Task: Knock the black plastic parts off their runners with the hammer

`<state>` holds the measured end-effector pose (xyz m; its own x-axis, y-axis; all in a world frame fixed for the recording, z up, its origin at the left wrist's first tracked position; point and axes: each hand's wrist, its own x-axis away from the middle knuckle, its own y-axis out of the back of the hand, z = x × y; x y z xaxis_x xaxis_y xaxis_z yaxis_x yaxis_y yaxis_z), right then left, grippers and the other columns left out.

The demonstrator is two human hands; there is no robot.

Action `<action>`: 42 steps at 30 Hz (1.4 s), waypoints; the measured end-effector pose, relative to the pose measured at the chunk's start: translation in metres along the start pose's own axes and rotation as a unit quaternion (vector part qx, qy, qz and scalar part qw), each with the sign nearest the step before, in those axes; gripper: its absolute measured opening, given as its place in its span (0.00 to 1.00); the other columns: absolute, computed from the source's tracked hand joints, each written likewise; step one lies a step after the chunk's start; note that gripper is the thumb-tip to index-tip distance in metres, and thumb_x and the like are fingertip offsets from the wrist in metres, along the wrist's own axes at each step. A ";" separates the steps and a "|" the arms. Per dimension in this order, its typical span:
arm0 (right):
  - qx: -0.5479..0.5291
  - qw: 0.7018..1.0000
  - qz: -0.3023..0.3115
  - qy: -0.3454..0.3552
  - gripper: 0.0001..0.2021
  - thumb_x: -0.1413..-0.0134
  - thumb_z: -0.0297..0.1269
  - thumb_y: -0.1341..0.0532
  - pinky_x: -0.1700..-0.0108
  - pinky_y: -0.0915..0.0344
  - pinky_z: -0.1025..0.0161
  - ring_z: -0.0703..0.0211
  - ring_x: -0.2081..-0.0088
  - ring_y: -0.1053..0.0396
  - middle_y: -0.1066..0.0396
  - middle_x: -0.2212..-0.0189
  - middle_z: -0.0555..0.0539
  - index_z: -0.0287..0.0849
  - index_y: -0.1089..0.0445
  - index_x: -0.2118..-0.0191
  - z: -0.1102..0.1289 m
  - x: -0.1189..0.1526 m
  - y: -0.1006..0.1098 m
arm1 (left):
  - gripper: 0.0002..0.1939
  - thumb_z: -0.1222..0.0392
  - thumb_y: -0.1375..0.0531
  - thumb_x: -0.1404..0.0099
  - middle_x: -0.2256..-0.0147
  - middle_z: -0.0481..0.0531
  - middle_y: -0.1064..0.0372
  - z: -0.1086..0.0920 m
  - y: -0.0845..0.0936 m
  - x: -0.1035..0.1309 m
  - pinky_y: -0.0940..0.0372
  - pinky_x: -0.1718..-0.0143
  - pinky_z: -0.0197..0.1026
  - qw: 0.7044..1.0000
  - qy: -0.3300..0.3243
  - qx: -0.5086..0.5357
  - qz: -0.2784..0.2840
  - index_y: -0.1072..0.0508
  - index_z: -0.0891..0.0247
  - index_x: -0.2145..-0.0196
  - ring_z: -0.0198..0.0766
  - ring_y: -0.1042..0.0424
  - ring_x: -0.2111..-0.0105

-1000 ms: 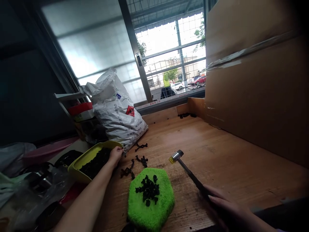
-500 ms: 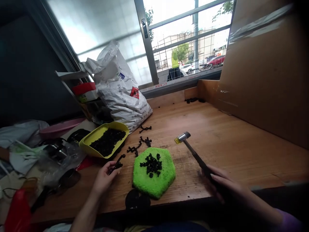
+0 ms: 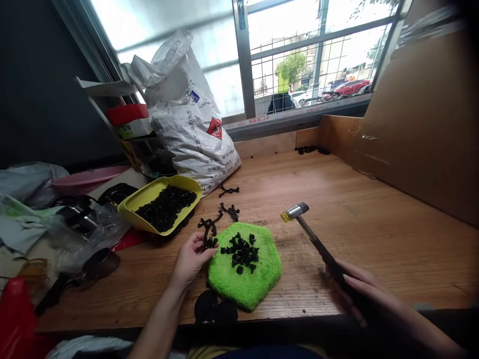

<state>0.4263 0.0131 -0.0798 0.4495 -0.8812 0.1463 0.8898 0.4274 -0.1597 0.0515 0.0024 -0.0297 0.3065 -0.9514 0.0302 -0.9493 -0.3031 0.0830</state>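
Note:
My left hand (image 3: 191, 260) pinches a small black branched part (image 3: 209, 240) at the left edge of a green fuzzy hexagonal mat (image 3: 243, 291). A pile of small black pieces (image 3: 245, 253) lies on the middle of that mat. To the right, my right hand (image 3: 354, 289) is wrapped round the dark handle of a hammer (image 3: 297, 212), whose head is silver with a yellow face and sits above the table. More black branched parts (image 3: 231, 211) lie on the wood behind the mat.
A yellow scoop tray (image 3: 129, 209) of black pieces stands left, before a large white sack (image 3: 194, 119). Black discs (image 3: 215, 308) lie at the table's front edge. Cardboard (image 3: 422, 124) stands at the right. Bags and a dark cup (image 3: 101, 263) crowd the far left.
My left hand has moved right with the black part, up to the mat's edge. My right hand still holds the hammer. The whole view has shifted slightly.

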 end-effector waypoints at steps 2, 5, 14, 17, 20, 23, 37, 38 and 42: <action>0.003 1.000 -0.003 -0.013 0.30 0.47 0.52 0.43 0.83 0.49 0.69 0.66 0.85 0.44 0.40 0.82 0.52 0.35 0.42 0.45 0.002 0.000 -0.001 | 0.17 0.63 0.32 0.57 0.71 0.50 0.27 0.003 -0.006 -0.005 0.36 0.68 0.35 0.998 -0.027 -0.049 0.022 0.35 0.62 0.70 0.37 0.28 0.70; -0.001 1.000 -0.010 -0.025 0.28 0.48 0.52 0.42 0.84 0.49 0.70 0.66 0.85 0.43 0.41 0.82 0.53 0.36 0.40 0.48 0.005 0.000 -0.003 | 0.14 0.63 0.34 0.54 0.75 0.47 0.30 0.009 -0.009 -0.008 0.39 0.73 0.33 0.990 -0.070 -0.125 0.018 0.36 0.62 0.72 0.34 0.31 0.75; 0.009 1.000 0.005 -0.004 0.23 0.43 0.50 0.47 0.84 0.50 0.70 0.66 0.85 0.44 0.43 0.83 0.53 0.39 0.42 0.49 0.007 0.000 -0.005 | 0.14 0.60 0.33 0.55 0.78 0.46 0.31 0.008 -0.002 0.016 0.40 0.74 0.31 0.996 -0.031 -0.079 -0.026 0.33 0.64 0.72 0.31 0.34 0.77; 0.009 1.000 0.004 -0.007 0.21 0.44 0.51 0.47 0.84 0.50 0.69 0.65 0.85 0.45 0.43 0.83 0.53 0.41 0.40 0.52 0.007 0.000 -0.005 | 0.15 0.59 0.32 0.55 0.76 0.45 0.30 0.006 0.005 0.022 0.39 0.73 0.30 0.997 -0.001 0.027 -0.070 0.32 0.64 0.71 0.30 0.33 0.76; 0.009 1.000 0.000 -0.004 0.18 0.44 0.50 0.47 0.84 0.52 0.68 0.65 0.86 0.46 0.43 0.83 0.52 0.42 0.39 0.55 0.005 0.000 -0.005 | 0.16 0.63 0.32 0.55 0.72 0.48 0.27 0.002 0.010 0.026 0.36 0.71 0.31 0.986 0.067 0.138 -0.059 0.31 0.65 0.68 0.31 0.30 0.74; 0.010 1.000 0.003 -0.003 0.18 0.43 0.50 0.48 0.83 0.53 0.67 0.66 0.86 0.46 0.43 0.83 0.52 0.42 0.38 0.55 0.004 0.000 -0.006 | 0.18 0.70 0.33 0.55 0.69 0.52 0.26 0.000 0.010 0.026 0.32 0.69 0.32 0.969 0.126 0.210 -0.029 0.30 0.67 0.64 0.32 0.28 0.72; 0.039 0.999 -0.009 0.002 0.22 0.44 0.50 0.47 0.83 0.51 0.66 0.63 0.85 0.45 0.41 0.83 0.51 0.39 0.42 0.50 0.004 0.000 -0.004 | 0.12 0.71 0.36 0.50 0.69 0.53 0.27 0.015 -0.003 0.010 0.31 0.74 0.30 0.966 0.130 0.222 -0.033 0.30 0.69 0.65 0.31 0.28 0.74; 0.042 0.999 -0.006 0.005 0.22 0.43 0.50 0.47 0.83 0.51 0.66 0.64 0.85 0.45 0.41 0.83 0.52 0.38 0.42 0.49 0.005 0.000 -0.005 | 0.12 0.71 0.35 0.50 0.69 0.53 0.27 0.015 -0.003 0.010 0.31 0.74 0.30 0.967 0.129 0.217 -0.034 0.31 0.68 0.66 0.31 0.28 0.74; 0.050 0.999 -0.001 0.006 0.22 0.43 0.51 0.49 0.83 0.52 0.66 0.64 0.86 0.47 0.43 0.83 0.52 0.39 0.40 0.50 0.010 0.001 -0.008 | 0.15 0.69 0.34 0.53 0.71 0.50 0.28 0.013 -0.007 0.011 0.32 0.76 0.31 0.971 0.121 0.199 -0.048 0.33 0.66 0.67 0.31 0.29 0.76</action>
<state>0.4204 0.0111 -0.0685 0.4474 -0.8840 0.1352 0.8943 0.4433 -0.0610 0.0606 -0.0064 -0.0429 0.3568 -0.8918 0.2782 -0.8530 -0.4325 -0.2923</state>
